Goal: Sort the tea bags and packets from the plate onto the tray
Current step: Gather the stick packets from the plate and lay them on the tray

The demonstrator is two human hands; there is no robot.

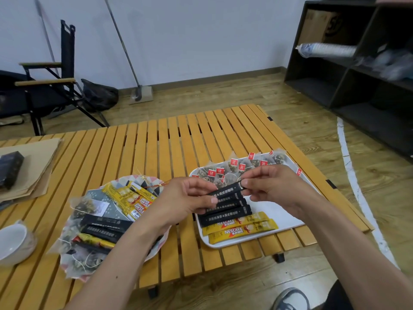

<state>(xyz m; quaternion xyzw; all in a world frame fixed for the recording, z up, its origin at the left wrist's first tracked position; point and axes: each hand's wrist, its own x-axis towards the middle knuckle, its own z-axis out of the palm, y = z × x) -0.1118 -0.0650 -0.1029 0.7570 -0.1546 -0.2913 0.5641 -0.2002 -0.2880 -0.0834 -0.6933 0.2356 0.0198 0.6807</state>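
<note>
**Both hands on one black packet above the tray**

The left hand (186,199) and right hand (271,186) meet over the near-left part of the white tray (288,218), each pinching one end of a black stick packet (228,190) that runs tilted between them. The right thumb and forefinger close on its upper right end; the left fingers cover its lower left end, so that end is hidden. Whether the packet touches the black packets beneath it cannot be told.

Under the hands a row of black packets (225,211) lies on the tray, partly hidden by the fingers, and two yellow packets (241,228) lie just nearer. The tea bags (234,170) with red tags line the tray's far side; the right hand hides some of them, and the mesh blurs together so their number is unclear.

The plate (154,251) sits left of the tray, nearly buried under a heap of yellow packets, black packets and tea bags; the left forearm crosses its right side and hides what lies there. Only scraps of its rim show.

The slatted table (156,144) is bare across its far half. The tray's right edge lies close to the table's right edge. A white bowl (13,242) is cut off at the left border, and a dark box (10,170) rests on brown paper (38,166) at far left.
</note>
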